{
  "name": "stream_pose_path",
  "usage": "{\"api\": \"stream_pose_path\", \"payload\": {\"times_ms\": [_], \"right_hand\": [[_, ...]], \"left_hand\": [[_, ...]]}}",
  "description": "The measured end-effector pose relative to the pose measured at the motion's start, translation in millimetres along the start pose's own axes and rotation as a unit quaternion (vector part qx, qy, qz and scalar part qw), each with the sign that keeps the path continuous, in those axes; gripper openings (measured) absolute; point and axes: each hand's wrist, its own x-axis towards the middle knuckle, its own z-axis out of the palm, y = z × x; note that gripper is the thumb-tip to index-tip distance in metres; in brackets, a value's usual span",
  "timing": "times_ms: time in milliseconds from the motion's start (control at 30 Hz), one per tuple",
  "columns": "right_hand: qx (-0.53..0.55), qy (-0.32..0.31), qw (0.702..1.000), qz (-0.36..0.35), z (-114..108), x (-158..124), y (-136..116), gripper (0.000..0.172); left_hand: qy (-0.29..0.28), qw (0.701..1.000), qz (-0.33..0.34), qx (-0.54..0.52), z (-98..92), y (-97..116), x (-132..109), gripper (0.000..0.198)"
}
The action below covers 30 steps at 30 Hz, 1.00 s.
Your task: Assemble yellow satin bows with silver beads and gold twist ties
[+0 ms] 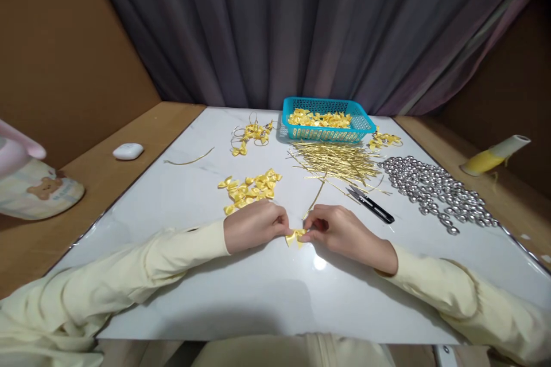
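Note:
My left hand (pixel 255 226) and my right hand (pixel 340 231) rest on the white tabletop (pixel 275 292), fingertips meeting over a small yellow ribbon bow (pixel 295 237). Both hands pinch the bow from either side. A thin gold wire tie (pixel 315 198) runs up and away from my right fingertips; whether it is in the pinch I cannot tell. A loose pile of yellow bows (pixel 250 188) lies just beyond my left hand. Small black snips (pixel 370 205) lie just beyond my right hand.
A blue basket (pixel 326 120) of yellow bows stands at the back, a heap of gold wire ties (pixel 340 161) before it. Silver bells (pixel 437 190) spread at right. Finished bow pieces (pixel 251 135) lie back left. A white earbud case (pixel 128 151) and a yellow-white tube (pixel 495 155) sit on the wooden ledges.

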Motion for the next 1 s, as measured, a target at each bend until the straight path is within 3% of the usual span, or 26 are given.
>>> {"api": "stream_pose_path", "payload": {"times_ms": [267,433,533,700,867,1000], "right_hand": [[0.123,-0.026,0.991,0.045,5,1,13,0.024],[0.144,-0.039,0.988,0.05,3,1,17,0.02],[0.145,-0.04,0.987,0.053,2,1,16,0.017],[0.135,-0.029,0.988,0.063,3,0,11,0.015],[0.13,-0.031,0.988,0.079,4,-3,7,0.015],[0.121,-0.032,0.987,0.098,4,-4,3,0.015]], "left_hand": [[0.018,0.999,-0.031,0.017,2.4,4,-4,0.023],[-0.052,0.993,-0.038,-0.1,-1.4,-1,-4,0.023],[-0.065,0.989,-0.039,-0.128,-2.5,-4,-3,0.02],[-0.047,0.995,-0.062,-0.067,-1.8,2,-6,0.021],[0.022,0.998,-0.046,0.035,2.7,10,-11,0.023],[0.023,0.997,-0.048,0.052,4.7,11,-13,0.024]]}}
